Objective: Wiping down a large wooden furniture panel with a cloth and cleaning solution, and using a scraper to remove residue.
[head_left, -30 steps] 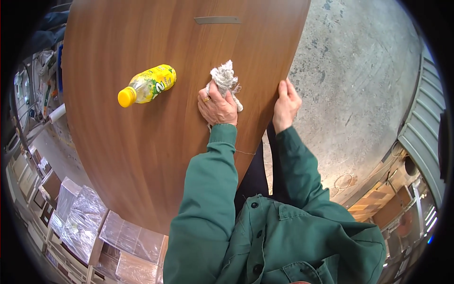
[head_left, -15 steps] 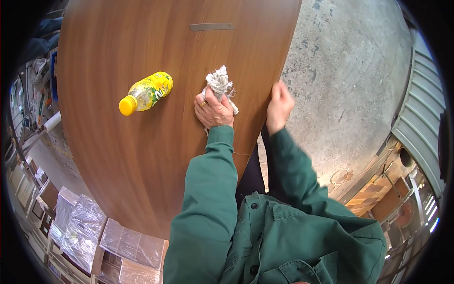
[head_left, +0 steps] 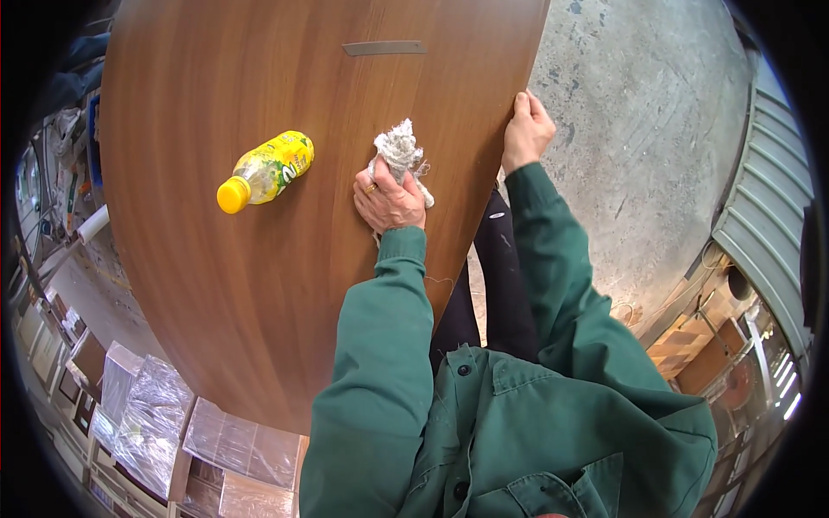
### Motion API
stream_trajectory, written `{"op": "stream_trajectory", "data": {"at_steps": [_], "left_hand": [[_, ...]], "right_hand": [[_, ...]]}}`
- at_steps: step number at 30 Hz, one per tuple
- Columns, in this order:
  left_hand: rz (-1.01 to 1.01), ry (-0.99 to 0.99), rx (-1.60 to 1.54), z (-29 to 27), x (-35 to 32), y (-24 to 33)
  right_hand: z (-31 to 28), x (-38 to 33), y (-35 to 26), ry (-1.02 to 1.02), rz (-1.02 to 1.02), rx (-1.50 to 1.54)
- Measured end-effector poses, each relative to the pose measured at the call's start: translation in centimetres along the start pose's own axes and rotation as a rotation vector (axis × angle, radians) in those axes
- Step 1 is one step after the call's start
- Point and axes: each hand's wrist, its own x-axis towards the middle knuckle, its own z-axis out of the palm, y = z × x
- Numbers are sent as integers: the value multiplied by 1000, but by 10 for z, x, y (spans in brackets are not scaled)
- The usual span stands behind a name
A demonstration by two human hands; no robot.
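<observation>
My left hand (head_left: 389,197) is closed around a crumpled white rag (head_left: 398,148) with loose threads, pressing it onto a brown wood-grain panel (head_left: 250,319). On the panel's right edge, my right hand (head_left: 528,136) is closed, thumb and fingertips together against the edge. Whatever it may hold is hidden. To the left of the rag, a yellow-capped plastic bottle (head_left: 266,171) with a yellow and green label lies on its side. Farther off on the panel rests a thin, flat grey blade-like strip (head_left: 384,48).
Grey concrete floor (head_left: 639,155) runs along the panel's right side, with a corrugated metal wall (head_left: 764,216) beyond. Boxes wrapped in clear plastic (head_left: 151,423) are stacked at the lower left. Wooden boards (head_left: 682,350) stand at the lower right.
My right hand has slid farther away along the panel's right edge, its arm stretching out more. The left hand and rag have stayed in place.
</observation>
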Motion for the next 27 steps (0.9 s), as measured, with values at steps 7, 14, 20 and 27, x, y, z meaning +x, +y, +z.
{"op": "stream_trajectory", "data": {"at_steps": [7,14,20,27], "left_hand": [[-12,-11,27,-3,0,-3],[-1,20,25,1,-1,-6],[-4,11,20,-5,2,-1],[-4,-6,27,1,-4,-9]], "right_hand": [[-22,-65,27,-21,32,-82],[-19,-53,25,-14,55,-102],[-7,-26,4,-30,81,-71],[-22,-65,31,-46,4,-130]]}}
